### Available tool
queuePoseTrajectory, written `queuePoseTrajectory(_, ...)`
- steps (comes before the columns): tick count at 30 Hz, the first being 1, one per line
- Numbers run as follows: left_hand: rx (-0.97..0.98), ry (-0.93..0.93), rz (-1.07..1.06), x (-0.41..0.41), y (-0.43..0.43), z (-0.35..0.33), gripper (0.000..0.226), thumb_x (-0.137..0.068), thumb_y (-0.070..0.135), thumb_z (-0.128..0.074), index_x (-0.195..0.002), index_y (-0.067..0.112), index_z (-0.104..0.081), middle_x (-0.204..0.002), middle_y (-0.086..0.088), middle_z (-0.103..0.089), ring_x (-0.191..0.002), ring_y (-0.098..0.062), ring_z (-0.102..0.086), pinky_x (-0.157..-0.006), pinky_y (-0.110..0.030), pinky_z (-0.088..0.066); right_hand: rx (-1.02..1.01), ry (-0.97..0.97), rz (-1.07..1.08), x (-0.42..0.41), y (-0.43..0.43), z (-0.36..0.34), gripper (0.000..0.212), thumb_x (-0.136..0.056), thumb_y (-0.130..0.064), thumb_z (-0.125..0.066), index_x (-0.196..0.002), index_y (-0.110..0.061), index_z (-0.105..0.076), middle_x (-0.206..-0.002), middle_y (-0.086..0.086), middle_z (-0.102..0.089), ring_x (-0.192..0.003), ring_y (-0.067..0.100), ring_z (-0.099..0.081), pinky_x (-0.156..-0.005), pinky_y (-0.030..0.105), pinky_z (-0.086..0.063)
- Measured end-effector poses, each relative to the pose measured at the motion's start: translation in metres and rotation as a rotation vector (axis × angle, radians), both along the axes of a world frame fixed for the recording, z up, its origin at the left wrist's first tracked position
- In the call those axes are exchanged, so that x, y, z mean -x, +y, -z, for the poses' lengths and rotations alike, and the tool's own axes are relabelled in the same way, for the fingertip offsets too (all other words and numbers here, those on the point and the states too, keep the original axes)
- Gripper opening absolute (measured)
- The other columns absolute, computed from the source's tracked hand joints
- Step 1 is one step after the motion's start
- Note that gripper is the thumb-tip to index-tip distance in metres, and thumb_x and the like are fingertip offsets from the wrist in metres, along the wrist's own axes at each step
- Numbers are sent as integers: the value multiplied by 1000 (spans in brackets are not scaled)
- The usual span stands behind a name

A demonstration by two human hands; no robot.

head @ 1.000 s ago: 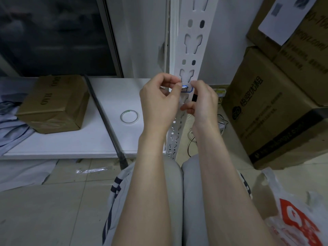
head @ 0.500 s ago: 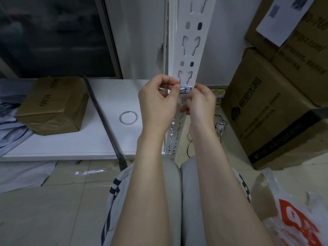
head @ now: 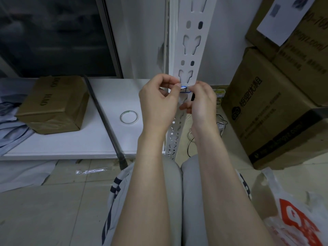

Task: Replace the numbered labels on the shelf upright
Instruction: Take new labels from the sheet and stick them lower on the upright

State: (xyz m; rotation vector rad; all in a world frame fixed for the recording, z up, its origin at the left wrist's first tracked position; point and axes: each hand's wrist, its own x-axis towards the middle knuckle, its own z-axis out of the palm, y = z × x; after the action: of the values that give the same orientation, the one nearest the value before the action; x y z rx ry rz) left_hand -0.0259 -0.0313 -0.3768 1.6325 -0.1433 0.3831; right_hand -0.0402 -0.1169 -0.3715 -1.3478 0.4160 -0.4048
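The shelf upright (head: 190, 50) is a white perforated strip. Its long axis runs from the top centre of the frame down to the lower centre, leaning slightly left toward its foot, with the slotted face turned to the camera. On that face, at mid-height and just below one of the keyhole cut-outs, sits a small label (head: 185, 90) with a blue edge, its long side lying across the strip.

Both hands meet at the centre of the frame, close together with fingers curled. The left hand (head: 158, 103) pinches the left end of the label between thumb and forefinger. The right hand (head: 202, 103) pinches the right end, and its lower fingers are folded against the upright beneath.

The fingertips cover most of the label, and only a dark mark shows on it, so no number can be read. The hands hide the stretch of upright behind them, and the person's knees hide its foot. The top of the upright is cut off by the frame edge.

To the left, a white desk (head: 71, 144) carries a brown cardboard box (head: 53, 103), a roll of tape (head: 129, 117) and a dark rod (head: 104, 118). Large cartons (head: 275, 112) are stacked on the right, and a plastic bag (head: 292, 219) with red print lies at the lower right.
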Motion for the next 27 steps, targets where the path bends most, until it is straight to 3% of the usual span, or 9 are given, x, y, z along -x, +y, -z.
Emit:
queuePoseTrajectory(5, 10, 1, -2, -1, 0, 0, 20, -79, 11, -67, -75, 30, -66, -67, 15, -65, -58, -15, -56, -66, -50, -58, 27, 9, 33, -4, 3, 4, 32, -86, 7, -42, -105, -6, -65, -86, 8, -66, -56, 17, -52, -38, 15, -36)
queuePoseTrajectory(10, -4, 4, -8, 0, 0, 0, 21, -82, 8, -69, -76, 28, -66, -69, 14, -65, -59, -13, -57, -68, -48, -58, -80, 9, 14, 3, 2, -1, 11, -92, -10, -50, -92, -10, -61, -89, 5, -61, -59, 26, -52, -39, 15, -35)
queuePoseTrajectory(15, 0, 6, -12, -1, 0, 0, 22, -80, 9, -68, -75, 30, -66, -67, 15, -65, -61, -11, -59, -68, -49, -58, -66, 18, -2, 4, 2, -3, 10, -92, -13, -52, -86, -14, -59, -85, 2, -60, -52, 25, -52, -40, 16, -35)
queuePoseTrajectory(21, 4, 6, -12, 0, -1, 0, 23, -81, 8, -69, -75, 30, -65, -68, 16, -65, -58, -12, -58, -68, -49, -58, -19, 1, 1, 3, 2, -3, 17, -93, -8, -49, -84, -21, -57, -90, 6, -64, -68, 28, -56, -40, 14, -36)
queuePoseTrajectory(27, -1, 7, -17, -1, 0, 0, 23, -80, 10, -69, -73, 31, -65, -68, 16, -65, -58, -14, -57, -67, -49, -58, 3, 2, 11, -1, 2, 2, 28, -86, 5, -43, -100, -7, -64, -82, 8, -64, -52, 20, -50, -39, 15, -35)
